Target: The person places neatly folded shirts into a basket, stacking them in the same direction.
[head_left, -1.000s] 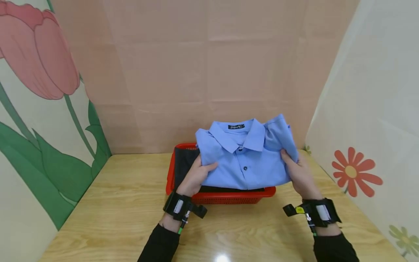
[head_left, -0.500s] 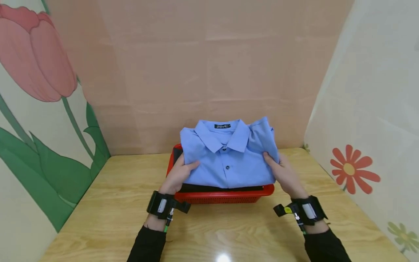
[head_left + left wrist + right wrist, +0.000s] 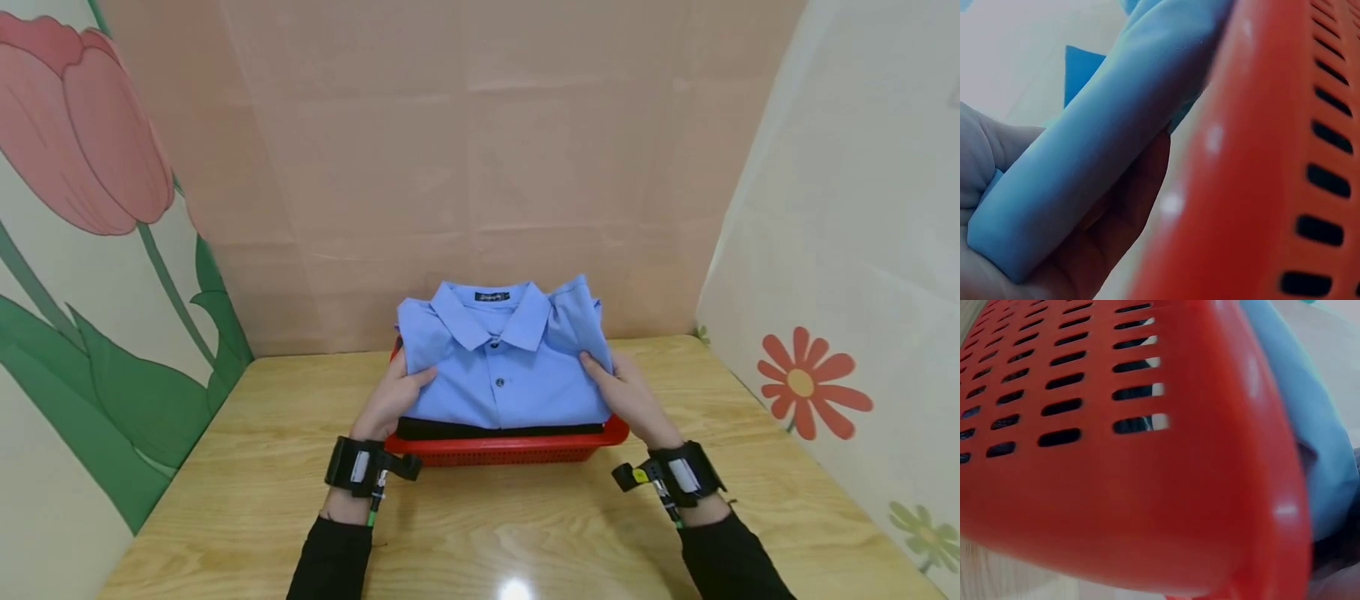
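A folded blue collared shirt (image 3: 501,362) lies over a red slotted basket (image 3: 510,450) that holds a folded dark garment (image 3: 480,430). My left hand (image 3: 393,398) grips the shirt's left edge, thumb on top. On the right edge, my right hand (image 3: 626,397) holds the cloth the same way. The left wrist view shows the blue fold (image 3: 1094,162) resting in my palm beside the basket's wall (image 3: 1272,181). In the right wrist view the basket's corner (image 3: 1122,456) fills the frame, with blue cloth (image 3: 1313,450) at its right.
The basket stands on a light wooden table (image 3: 495,525) against a pink back wall. A panel with a painted tulip (image 3: 82,133) closes the left side, and one with a red flower (image 3: 806,383) closes the right. Bare tabletop lies on both sides of the basket.
Both hands have carried the blue shirt left and down. It was held above the basket's right part and now sits over the dark garment in the basket.
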A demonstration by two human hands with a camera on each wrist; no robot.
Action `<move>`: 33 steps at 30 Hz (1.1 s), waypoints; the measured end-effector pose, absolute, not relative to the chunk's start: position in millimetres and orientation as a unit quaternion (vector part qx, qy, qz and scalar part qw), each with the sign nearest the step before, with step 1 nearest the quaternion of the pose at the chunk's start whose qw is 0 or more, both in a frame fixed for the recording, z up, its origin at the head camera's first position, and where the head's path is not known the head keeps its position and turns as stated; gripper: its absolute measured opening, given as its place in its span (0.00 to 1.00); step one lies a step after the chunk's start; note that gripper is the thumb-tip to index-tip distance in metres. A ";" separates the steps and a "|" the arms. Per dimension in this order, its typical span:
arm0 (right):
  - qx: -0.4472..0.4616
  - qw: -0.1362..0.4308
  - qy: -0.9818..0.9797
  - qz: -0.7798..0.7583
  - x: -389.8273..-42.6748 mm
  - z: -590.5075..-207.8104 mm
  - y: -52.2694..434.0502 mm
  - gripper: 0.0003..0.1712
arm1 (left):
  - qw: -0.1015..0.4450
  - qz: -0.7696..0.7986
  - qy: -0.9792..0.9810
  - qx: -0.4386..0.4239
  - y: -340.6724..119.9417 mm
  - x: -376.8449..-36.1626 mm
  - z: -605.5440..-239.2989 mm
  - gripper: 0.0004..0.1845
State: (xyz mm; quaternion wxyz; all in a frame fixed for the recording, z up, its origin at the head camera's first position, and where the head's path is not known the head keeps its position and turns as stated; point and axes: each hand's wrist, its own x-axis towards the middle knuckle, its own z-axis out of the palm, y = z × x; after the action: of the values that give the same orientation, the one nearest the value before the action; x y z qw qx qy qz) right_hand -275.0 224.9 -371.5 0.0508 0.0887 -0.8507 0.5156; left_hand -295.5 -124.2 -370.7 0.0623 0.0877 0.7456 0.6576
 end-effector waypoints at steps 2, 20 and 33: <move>0.080 0.047 -0.860 0.502 -277.0 -374.1 225.2 0.39 | 0.064 0.651 0.751 0.084 -124.0 -296.1 -372.2 0.34; 0.073 0.058 -0.916 0.390 -283.6 -381.8 222.0 0.39 | 0.071 0.630 0.771 0.056 -119.8 -297.0 -383.0 0.32; 0.061 0.029 -0.921 0.383 -285.8 -381.5 221.6 0.38 | 0.069 0.624 0.776 0.056 -118.8 -298.8 -388.6 0.32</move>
State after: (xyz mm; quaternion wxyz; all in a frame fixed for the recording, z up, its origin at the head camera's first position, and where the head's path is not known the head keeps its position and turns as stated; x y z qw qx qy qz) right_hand -285.8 221.6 -381.5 0.0289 0.0608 -0.9214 0.3827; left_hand -298.8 -118.8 -388.6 0.0690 0.0564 0.7761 0.6243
